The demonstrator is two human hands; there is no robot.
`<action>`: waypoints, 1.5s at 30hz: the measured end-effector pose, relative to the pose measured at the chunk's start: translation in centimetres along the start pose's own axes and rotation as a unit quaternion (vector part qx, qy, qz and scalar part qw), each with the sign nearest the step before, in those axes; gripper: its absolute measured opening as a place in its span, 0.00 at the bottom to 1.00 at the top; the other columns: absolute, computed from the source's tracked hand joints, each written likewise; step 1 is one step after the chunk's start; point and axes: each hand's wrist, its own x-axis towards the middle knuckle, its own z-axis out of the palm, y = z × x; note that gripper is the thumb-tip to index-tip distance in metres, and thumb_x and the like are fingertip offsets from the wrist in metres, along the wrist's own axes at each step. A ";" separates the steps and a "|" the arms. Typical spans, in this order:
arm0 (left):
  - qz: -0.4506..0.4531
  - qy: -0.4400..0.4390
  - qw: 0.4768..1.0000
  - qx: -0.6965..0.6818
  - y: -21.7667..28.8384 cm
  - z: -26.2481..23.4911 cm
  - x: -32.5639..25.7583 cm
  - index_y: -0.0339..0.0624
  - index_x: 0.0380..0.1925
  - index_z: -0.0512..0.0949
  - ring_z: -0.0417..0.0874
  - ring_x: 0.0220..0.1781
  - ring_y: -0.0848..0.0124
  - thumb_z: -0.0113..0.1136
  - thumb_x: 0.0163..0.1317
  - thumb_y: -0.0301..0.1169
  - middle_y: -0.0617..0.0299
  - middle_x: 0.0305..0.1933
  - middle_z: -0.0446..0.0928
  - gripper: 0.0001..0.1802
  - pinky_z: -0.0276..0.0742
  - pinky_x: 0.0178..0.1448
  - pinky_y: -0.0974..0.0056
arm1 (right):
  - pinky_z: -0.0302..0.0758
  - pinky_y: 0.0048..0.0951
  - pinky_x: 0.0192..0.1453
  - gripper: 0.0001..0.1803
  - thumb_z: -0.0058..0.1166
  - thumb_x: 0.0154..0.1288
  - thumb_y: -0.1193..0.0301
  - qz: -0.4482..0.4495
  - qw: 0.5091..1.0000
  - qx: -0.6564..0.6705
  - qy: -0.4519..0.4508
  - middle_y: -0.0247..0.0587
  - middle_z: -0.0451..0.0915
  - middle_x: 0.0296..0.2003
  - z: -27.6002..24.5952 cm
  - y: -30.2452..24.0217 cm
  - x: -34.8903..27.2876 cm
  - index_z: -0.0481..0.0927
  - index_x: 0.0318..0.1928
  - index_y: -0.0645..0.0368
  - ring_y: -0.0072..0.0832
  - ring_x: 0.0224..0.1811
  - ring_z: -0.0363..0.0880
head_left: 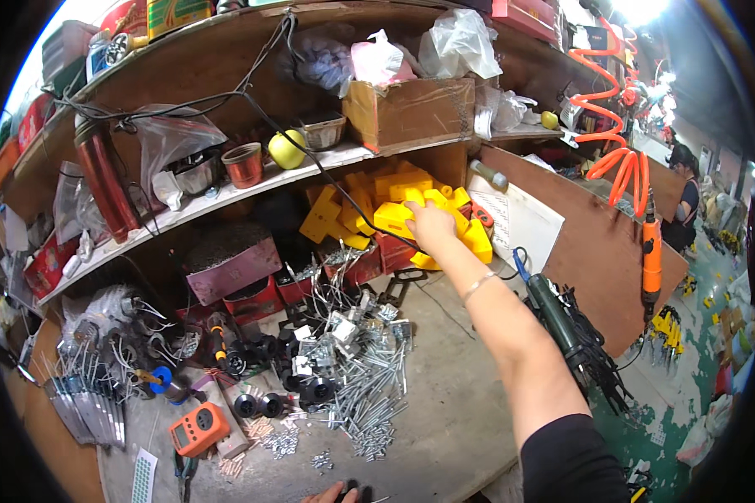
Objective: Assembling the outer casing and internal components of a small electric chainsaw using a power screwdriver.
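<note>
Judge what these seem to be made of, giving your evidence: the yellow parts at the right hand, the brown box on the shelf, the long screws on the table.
Yellow parts: probably moulded plastic, smooth; bright, even colour throughout.
Brown box: likely cardboard, mostly matt; creased, papery sides.
Long screws: metal, silvery and shiny; they catch the light. Which metal, I can't tell.

A yellow-green apple (pixel 287 149) sits beside a reddish cup (pixel 244 166).

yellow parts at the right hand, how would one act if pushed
The yellow parts look like moulded plastic, so one is probably stiff and light. Their flat sides suggest sliding rather than rolling. They lie heaped, so pushing one with the right hand may topple neighbours.
</note>
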 end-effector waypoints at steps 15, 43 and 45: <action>0.011 0.049 0.994 -0.099 -0.6 -1.8 0.0 0.45 0.69 0.62 0.65 0.67 0.43 0.73 0.47 0.51 0.42 0.69 0.62 0.51 0.62 0.68 0.45 | 0.77 0.36 0.43 0.14 0.55 0.65 0.72 -0.023 0.943 0.183 0.277 0.47 0.77 0.39 -11.6 6.2 -13.3 0.82 0.51 0.51 0.41 0.39 0.79; -0.013 -0.008 0.778 -0.629 -0.6 -0.7 9.4 0.35 0.65 0.64 0.77 0.54 0.56 0.73 0.50 0.43 0.47 0.60 0.70 0.45 0.75 0.54 0.55 | 0.71 0.38 0.59 0.18 0.58 0.63 0.73 -0.212 0.690 0.687 -0.090 0.48 0.73 0.50 -17.5 -6.9 -31.6 0.77 0.54 0.56 0.43 0.56 0.73; -0.005 -0.005 0.784 -0.620 -1.5 -0.1 10.5 0.35 0.64 0.64 0.77 0.53 0.56 0.74 0.49 0.44 0.48 0.60 0.70 0.46 0.75 0.54 0.55 | 0.77 0.38 0.50 0.24 0.60 0.63 0.62 -0.220 0.833 0.505 0.059 0.45 0.74 0.48 -17.4 -7.2 -32.6 0.72 0.57 0.56 0.41 0.50 0.78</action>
